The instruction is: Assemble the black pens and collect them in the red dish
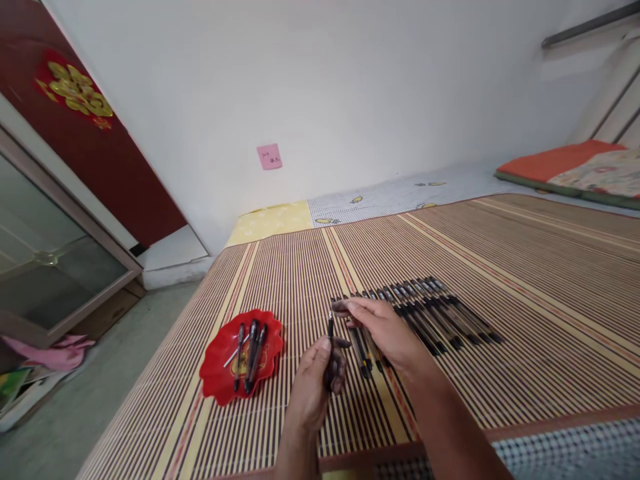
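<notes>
My left hand (pixel 315 377) is closed around a black pen (pixel 331 333) held upright, its tip pointing up. My right hand (pixel 383 330) reaches across from the right, its fingertips pinched at the top end of that pen. Under and behind the right hand lies a row of several black pens (pixel 440 310), side by side on the striped bamboo mat (pixel 525 267). To the left sits a red plate (pixel 216 380) holding several more black pens (pixel 253 347).
The mat covers a bed along a white wall with a pink sticky note (pixel 269 157). An orange-edged cushion (pixel 575 167) lies at the far right. A glass door (pixel 45 260) and grey floor (pixel 100 380) are on the left.
</notes>
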The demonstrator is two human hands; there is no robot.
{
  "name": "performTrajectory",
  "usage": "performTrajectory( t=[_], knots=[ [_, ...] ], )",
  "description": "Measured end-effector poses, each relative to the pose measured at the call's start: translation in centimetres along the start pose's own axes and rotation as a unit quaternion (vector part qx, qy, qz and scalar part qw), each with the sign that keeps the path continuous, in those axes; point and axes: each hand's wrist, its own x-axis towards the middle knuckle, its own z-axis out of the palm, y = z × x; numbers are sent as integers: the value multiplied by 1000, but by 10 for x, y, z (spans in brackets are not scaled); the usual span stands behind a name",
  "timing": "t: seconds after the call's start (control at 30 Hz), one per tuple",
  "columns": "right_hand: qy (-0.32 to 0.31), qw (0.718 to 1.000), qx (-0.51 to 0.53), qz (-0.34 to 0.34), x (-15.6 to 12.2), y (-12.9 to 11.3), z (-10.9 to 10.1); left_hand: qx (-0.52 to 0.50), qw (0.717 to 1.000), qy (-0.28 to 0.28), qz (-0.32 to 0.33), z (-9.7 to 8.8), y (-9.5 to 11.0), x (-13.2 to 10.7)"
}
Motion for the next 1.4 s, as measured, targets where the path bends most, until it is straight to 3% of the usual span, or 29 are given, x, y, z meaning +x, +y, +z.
performTrajectory(
  t=[0.33, 0.57, 0.73, 1.07, 1.2, 1.4],
  knots=[
    [-43, 999, 5, 17, -1, 3, -3, 14, 999, -49, 16, 2, -5, 1],
    [-20, 998, 24, 47, -2, 3, -2, 19, 998, -41, 41, 3, -6, 1],
    [-34, 998, 10, 54, -5, -5, -1, 19, 997, -73, 15, 1, -6, 0],
    [-9, 999, -32, 16, -1, 0, 2, 35, 997, -64, 27, 2, -7, 0],
    [-38, 998, -40, -5, -3, -5, 1, 16, 998, -61, 21, 2, -7, -1],
    [-20, 999, -21, 26, -2, -2, 3, 20, 998, -59, 16, 2, -8, 0]
  ],
)
